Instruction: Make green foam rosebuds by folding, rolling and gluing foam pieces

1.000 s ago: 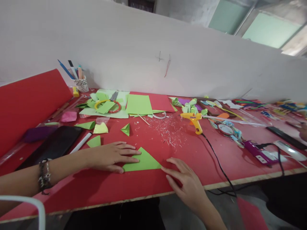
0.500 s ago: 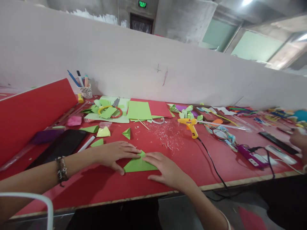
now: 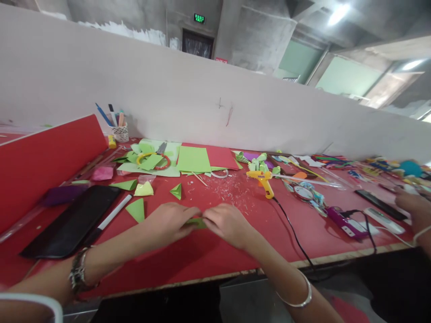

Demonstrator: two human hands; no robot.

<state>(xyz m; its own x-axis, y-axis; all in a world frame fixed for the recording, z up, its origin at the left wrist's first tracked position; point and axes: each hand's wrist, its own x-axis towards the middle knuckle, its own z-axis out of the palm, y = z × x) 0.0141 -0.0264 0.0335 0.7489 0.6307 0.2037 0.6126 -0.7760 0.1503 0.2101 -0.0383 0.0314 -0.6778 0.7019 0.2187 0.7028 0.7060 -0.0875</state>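
With fingers of the left hand (image 3: 168,223) and right hand (image 3: 229,224) pinched on the folded green paper (image 3: 197,222), the crease probably needs aligned edges, pressed flat on the worktop (image 3: 202,258).

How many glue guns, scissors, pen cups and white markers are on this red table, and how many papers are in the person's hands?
Glue gun: 1
Scissors: 1
Pen cup: 1
White marker: 1
Green paper, pinched between left hand and right hand: 1
Total: 5
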